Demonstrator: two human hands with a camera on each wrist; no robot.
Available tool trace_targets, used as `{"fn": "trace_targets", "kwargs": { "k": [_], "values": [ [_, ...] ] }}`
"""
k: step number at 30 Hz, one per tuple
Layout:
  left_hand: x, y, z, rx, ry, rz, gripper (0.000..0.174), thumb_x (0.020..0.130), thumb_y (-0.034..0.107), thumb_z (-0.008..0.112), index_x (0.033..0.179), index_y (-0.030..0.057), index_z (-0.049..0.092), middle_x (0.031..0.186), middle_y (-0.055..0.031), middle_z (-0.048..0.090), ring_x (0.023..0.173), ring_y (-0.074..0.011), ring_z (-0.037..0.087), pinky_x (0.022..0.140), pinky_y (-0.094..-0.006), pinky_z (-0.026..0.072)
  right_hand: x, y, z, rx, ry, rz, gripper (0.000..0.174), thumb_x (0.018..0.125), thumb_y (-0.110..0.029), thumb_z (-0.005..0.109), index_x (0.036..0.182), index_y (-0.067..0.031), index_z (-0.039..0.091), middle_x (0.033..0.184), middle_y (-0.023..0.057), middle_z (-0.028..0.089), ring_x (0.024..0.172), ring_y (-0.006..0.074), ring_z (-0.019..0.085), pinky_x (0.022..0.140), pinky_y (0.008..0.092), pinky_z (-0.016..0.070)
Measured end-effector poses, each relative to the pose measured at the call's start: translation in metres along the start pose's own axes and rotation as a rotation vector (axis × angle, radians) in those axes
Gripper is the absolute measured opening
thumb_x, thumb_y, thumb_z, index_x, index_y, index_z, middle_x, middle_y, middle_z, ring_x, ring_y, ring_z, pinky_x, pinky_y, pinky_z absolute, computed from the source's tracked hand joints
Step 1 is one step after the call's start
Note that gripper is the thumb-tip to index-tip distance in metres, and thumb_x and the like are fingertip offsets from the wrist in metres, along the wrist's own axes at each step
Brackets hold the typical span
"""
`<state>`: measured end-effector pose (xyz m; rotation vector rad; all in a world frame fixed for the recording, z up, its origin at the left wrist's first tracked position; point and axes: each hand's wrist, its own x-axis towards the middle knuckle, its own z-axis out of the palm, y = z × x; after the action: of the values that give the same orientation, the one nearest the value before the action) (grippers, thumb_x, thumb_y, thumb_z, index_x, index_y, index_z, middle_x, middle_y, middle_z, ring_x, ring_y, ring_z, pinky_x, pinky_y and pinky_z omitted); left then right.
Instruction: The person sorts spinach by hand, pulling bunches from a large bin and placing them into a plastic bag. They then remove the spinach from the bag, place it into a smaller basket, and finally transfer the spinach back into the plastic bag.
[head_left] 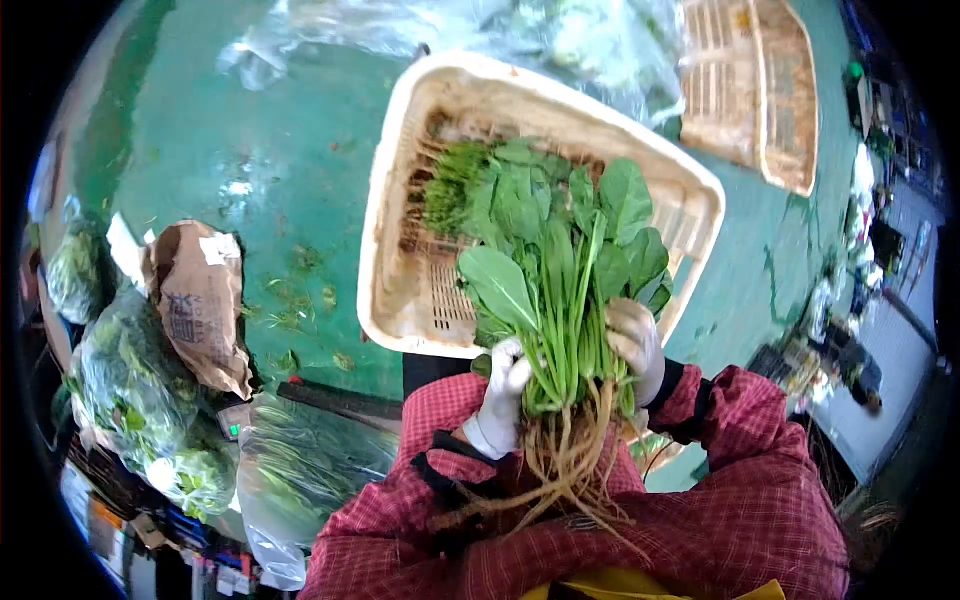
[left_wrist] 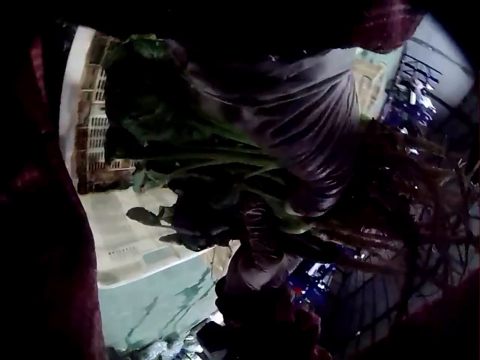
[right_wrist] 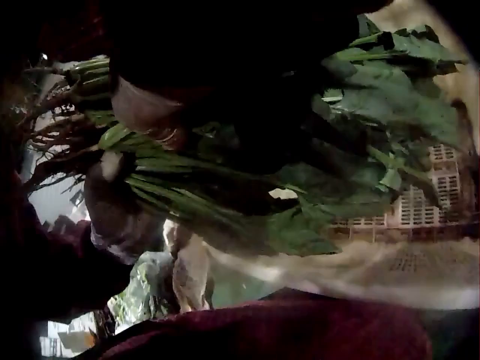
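Observation:
A bunch of spinach (head_left: 565, 310), leaves away from the wearer and long brown roots (head_left: 575, 480) toward the lap, is held between two gloved hands. The left hand (head_left: 503, 400) grips the stems from the left, just above the roots. On the opposite side, the right hand (head_left: 637, 345) wraps the bunch at about the same height. Both wrist views are dark; the left one shows the wrinkled glove of the left hand (left_wrist: 300, 112) against the stems. Beneath the leaves is a white plastic crate (head_left: 376, 270) with finer green sprigs (head_left: 455, 185) inside.
At the upper right lies another slatted crate (head_left: 790, 90), beside clear plastic bags (head_left: 600, 50). To the left are a brown paper bag (head_left: 200, 310) and bagged greens (head_left: 140, 370). More long greens in plastic (head_left: 300, 460) lie near the left sleeve.

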<state>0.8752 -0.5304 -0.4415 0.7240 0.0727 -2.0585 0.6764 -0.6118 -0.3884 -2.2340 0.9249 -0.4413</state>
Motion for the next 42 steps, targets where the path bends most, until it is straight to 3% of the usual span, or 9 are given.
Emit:
{"fn": "trace_targets", "kwargs": {
  "k": [12, 17, 21, 24, 29, 32, 38, 40, 42],
  "values": [
    [-0.221, 0.052, 0.083, 1.300, 0.636, 1.089, 0.047, 0.065, 0.019, 0.074, 0.110, 0.0134, 0.060, 0.140, -0.0200, 0.036, 0.130, -0.0411, 0.029, 0.106, -0.0493, 0.0256, 0.056, -0.146, -0.047, 0.047, -0.306, -0.358, 0.059, 0.076, -0.032, 0.065, 0.122, 0.0012, 0.048, 0.121, 0.0201, 0.051, 0.114, 0.0398, 0.049, 0.095, 0.0508, 0.0403],
    [-0.376, 0.026, 0.096, 1.468, 0.616, 1.036, 0.071, 0.050, 0.030, 0.080, 0.112, 0.0073, 0.052, 0.145, -0.0191, 0.028, 0.140, -0.0463, 0.008, 0.105, -0.0700, 0.0064, 0.044, -0.217, -0.031, 0.705, -0.790, 0.383, 0.060, 0.081, -0.029, 0.064, 0.131, -0.0029, 0.042, 0.129, 0.0211, 0.046, 0.119, 0.0394, 0.046, 0.099, 0.0519, 0.0405],
    [-0.491, -0.027, 0.092, 1.002, 0.723, 1.266, 0.064, 0.064, 0.031, 0.082, 0.111, 0.0009, 0.049, 0.129, -0.0242, 0.046, 0.118, -0.0403, 0.049, 0.101, -0.0428, 0.0400, -0.002, -0.337, 0.049, 1.529, -1.239, 1.056, 0.062, 0.085, -0.027, 0.063, 0.138, -0.0062, 0.037, 0.136, 0.0219, 0.043, 0.123, 0.0390, 0.044, 0.101, 0.0528, 0.0407],
    [-0.599, -0.055, 0.111, 0.841, 1.018, 1.090, 0.070, 0.064, 0.030, 0.084, 0.116, -0.0002, 0.049, 0.120, -0.0181, 0.055, 0.112, -0.0296, 0.055, 0.095, -0.0380, 0.0457, -0.041, -0.443, 0.102, 1.460, -1.583, 1.098, 0.064, 0.086, -0.025, 0.063, 0.140, -0.0067, 0.036, 0.138, 0.0203, 0.042, 0.124, 0.0360, 0.044, 0.103, 0.0504, 0.0400],
    [-0.721, -0.110, 0.066, -0.024, 1.083, 0.881, 0.063, 0.074, 0.013, 0.077, 0.127, -0.0009, 0.046, 0.115, -0.0095, 0.060, 0.103, -0.0215, 0.059, 0.095, -0.0323, 0.0451, -0.118, -0.588, 0.210, 0.927, -1.721, 0.256, 0.065, 0.079, -0.022, 0.069, 0.133, -0.0012, 0.042, 0.132, 0.0106, 0.049, 0.115, 0.0217, 0.051, 0.103, 0.0362, 0.0361],
    [-0.762, -0.168, -0.028, -0.284, 1.018, 0.295, 0.055, 0.082, 0.027, 0.069, 0.127, -0.0004, 0.054, 0.123, -0.0108, 0.060, 0.112, -0.0192, 0.054, 0.102, -0.0346, 0.0371, -0.174, -0.599, 0.273, 1.072, -1.758, 0.782, 0.049, 0.082, -0.021, 0.064, 0.125, -0.0014, 0.053, 0.118, 0.0071, 0.060, 0.106, 0.0178, 0.054, 0.100, 0.0337, 0.0372],
    [-0.748, -0.091, -0.103, -0.179, 0.826, 0.143, 0.047, 0.087, 0.036, 0.061, 0.119, 0.0014, 0.061, 0.117, -0.0075, 0.062, 0.106, -0.0149, 0.056, 0.098, -0.0285, 0.0380, -0.151, -0.570, 0.329, 1.030, -1.677, 1.490, 0.035, 0.083, -0.021, 0.062, 0.114, -0.0040, 0.063, 0.109, 0.0067, 0.065, 0.106, 0.0155, 0.055, 0.099, 0.0310, 0.0357],
    [-0.739, -0.063, -0.128, -0.234, 0.727, 0.137, 0.046, 0.087, 0.036, 0.061, 0.121, 0.0046, 0.060, 0.116, -0.0070, 0.063, 0.102, -0.0155, 0.058, 0.095, -0.0303, 0.0418, -0.118, -0.582, 0.335, 0.832, -1.552, 1.000, 0.038, 0.083, -0.025, 0.062, 0.115, -0.0052, 0.062, 0.110, 0.0064, 0.065, 0.107, 0.0166, 0.056, 0.100, 0.0325, 0.0351],
    [-0.728, -0.005, -0.164, -0.303, 0.726, -0.042, 0.045, 0.086, 0.030, 0.063, 0.124, 0.0070, 0.057, 0.115, -0.0073, 0.063, 0.096, -0.0162, 0.062, 0.087, -0.0321, 0.0487, -0.074, -0.570, 0.372, 0.949, -1.621, 1.575, 0.041, 0.081, -0.028, 0.062, 0.117, -0.0077, 0.062, 0.114, 0.0076, 0.064, 0.109, 0.0176, 0.055, 0.103, 0.0366, 0.0320]
  ]
}}
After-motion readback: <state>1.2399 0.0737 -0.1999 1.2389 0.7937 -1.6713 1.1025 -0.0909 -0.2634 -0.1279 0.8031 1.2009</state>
